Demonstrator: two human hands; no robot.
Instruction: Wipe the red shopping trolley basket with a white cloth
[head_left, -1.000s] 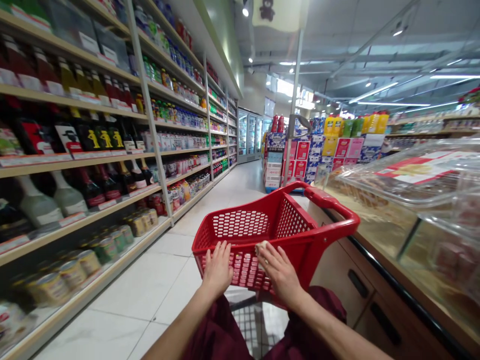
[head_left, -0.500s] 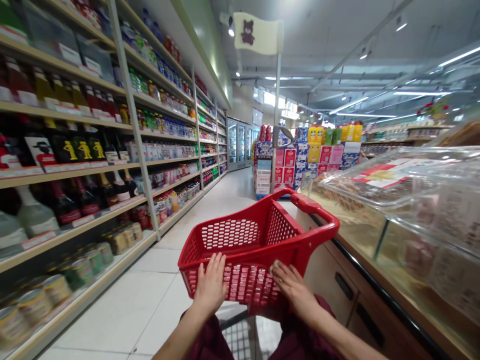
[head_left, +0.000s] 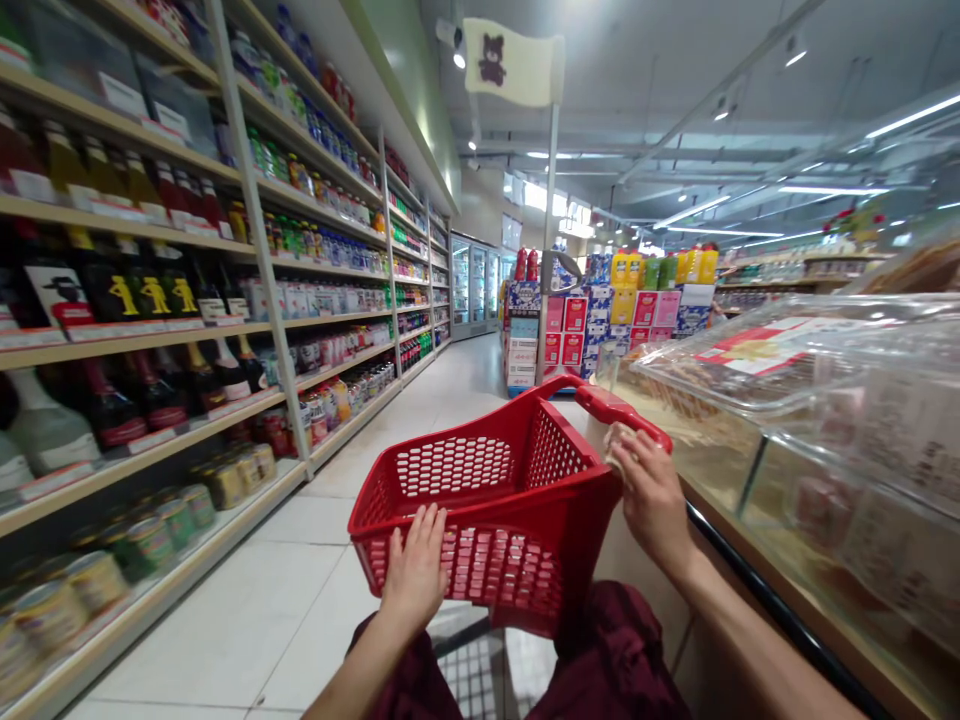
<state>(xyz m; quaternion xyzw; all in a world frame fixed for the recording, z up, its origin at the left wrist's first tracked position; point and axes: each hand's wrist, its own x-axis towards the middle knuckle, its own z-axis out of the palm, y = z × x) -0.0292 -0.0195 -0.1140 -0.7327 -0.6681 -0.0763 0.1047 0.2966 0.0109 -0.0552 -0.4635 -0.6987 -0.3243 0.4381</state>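
A red plastic shopping cart (head_left: 540, 508) with honeycomb holes stands close in front of me, its handle pointing to the right. My left hand (head_left: 415, 572) lies on the near side wall of its basket, fingers stretched out and holding nothing. At the handle end, my right hand (head_left: 654, 498) curls its fingers around a crumpled whitish cloth (head_left: 619, 440). The cloth is pressed against the red frame just below the handle grip (head_left: 619, 408). Most of the cloth is hidden under the fingers.
Shelves of bottles and cans (head_left: 154, 330) run along the left. On the right stands a counter with clear plastic food boxes (head_left: 795, 350). Stacked drink cartons (head_left: 562, 330) and a pole with a bear flag (head_left: 514, 62) are ahead; a tiled floor (head_left: 315, 535) lies between.
My right hand has moved up and to the right with the cloth, from the near side wall to the handle end. My left hand stays on the basket wall.
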